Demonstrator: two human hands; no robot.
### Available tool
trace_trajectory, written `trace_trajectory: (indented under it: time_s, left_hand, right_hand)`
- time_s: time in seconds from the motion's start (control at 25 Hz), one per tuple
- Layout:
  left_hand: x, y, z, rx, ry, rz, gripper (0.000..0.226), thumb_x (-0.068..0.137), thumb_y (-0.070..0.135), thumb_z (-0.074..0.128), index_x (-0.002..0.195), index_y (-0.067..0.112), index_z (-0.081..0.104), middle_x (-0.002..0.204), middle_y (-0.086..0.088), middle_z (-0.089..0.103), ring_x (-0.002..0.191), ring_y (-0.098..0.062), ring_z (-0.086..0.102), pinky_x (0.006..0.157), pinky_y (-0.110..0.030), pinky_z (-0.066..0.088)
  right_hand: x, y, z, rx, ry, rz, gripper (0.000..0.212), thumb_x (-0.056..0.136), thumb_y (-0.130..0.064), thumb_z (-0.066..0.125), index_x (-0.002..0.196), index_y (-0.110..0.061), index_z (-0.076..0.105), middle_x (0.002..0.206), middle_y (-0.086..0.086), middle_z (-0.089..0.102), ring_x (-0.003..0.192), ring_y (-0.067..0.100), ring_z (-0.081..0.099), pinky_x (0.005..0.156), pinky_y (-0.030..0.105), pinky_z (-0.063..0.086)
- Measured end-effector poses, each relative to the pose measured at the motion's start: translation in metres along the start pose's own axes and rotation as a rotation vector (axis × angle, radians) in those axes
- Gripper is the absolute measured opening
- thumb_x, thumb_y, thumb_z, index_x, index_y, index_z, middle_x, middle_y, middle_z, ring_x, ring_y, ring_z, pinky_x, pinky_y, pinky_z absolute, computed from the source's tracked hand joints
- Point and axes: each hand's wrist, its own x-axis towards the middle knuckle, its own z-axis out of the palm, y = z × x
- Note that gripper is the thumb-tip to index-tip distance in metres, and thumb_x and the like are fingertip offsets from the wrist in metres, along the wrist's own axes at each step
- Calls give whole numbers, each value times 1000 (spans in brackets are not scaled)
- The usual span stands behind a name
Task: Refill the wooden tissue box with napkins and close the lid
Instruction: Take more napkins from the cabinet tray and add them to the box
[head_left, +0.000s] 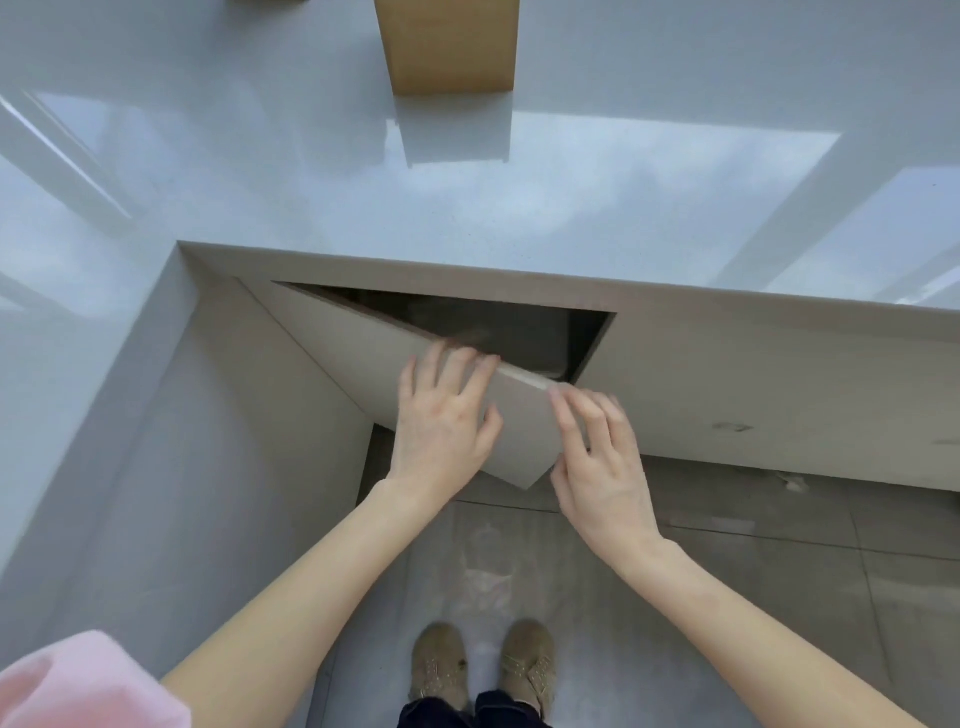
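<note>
Glossy pale-grey countertop (571, 208), L-shaped, smooth and reflective, thick squared edge. Wooden tissue box (451, 44) sits at the far edge of the counter, top cut off by the frame — light tan, flat matte sides, sharp corners; lid and contents not visible. It is well apart from both hands.

Below the counter, a flat beige cabinet door (384, 358) is swung partly out, hinged on its left side, showing a dark rectangular opening (519, 327) behind it. Left hand (441, 421) lies against the door's front face near its free edge, fingers spread, tips curled over the top edge. Right hand (602, 462) is at the door's free right edge, fingers apart and slightly blurred, touching the edge — firm grip or not, cannot tell.

Floor (753, 571): grey stone-look tiles. Tan lace-up shoes (483, 665) below, pink fuzzy sleeve (78, 680) near left corner.
</note>
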Motion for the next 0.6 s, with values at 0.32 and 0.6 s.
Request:
trace_trajectory:
  time_s: [0.32,0.6]
  left_hand:
    - [-72,-16,-21,-196,-56,-194,22,87,28,55,94,7,61,110,-13,60,130,-32,41,109,-46,27]
    - [-112,-44,-40,-351,-85,-240,23,85,23,60,101,7,62,125,-7,58,136,-18,31,100,-41,44]
  right_hand:
    - [-57,-55,-16,463,-64,-21,31,86,-10,50,113,-6,65,100,6,68,96,12,47,75,23,52]
    - [-86,-95,-6,650,-132,-89,42,77,4,64,118,-6,62,108,3,62,111,12,53,88,22,52]
